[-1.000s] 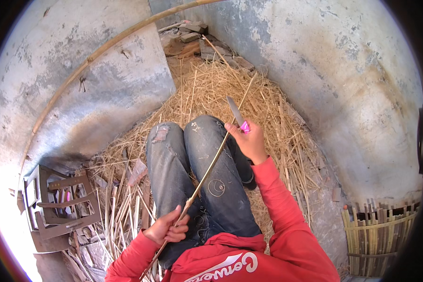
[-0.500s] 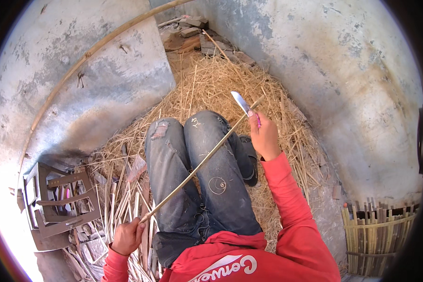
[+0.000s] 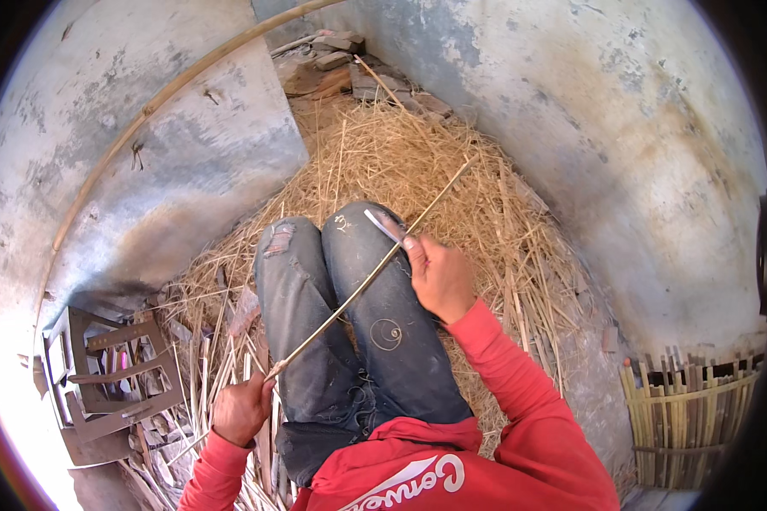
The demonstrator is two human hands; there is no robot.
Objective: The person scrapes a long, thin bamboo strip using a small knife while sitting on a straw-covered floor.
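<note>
A long thin bamboo strip [image 3: 339,312] slants across my thighs, from low left to high right. Its lower end is gripped by my left hand [image 3: 242,409], with the fingers closed around it. My right hand [image 3: 441,278] is closed on a knife [image 3: 385,225], whose handle is hidden in my palm. The bright blade lies against the strip above my right knee, pointing up and left. My right thumb presses close to the strip beside the blade. The strip's far end sticks out past my right hand over the straw.
Straw and shavings [image 3: 400,145] cover the floor ahead. A brown wooden stool [image 3: 128,375] lies at the left beside loose split strips [image 3: 200,375]. A slatted bamboo basket [image 3: 686,417] stands at the right. A long curved pole [image 3: 145,111] leans along the left wall; bricks [image 3: 337,60] lie at the back.
My right hand and the knife have slid down the strip toward my body, leaving more of the far end exposed. My left hand has shifted slightly right and up, still gripping the strip.
</note>
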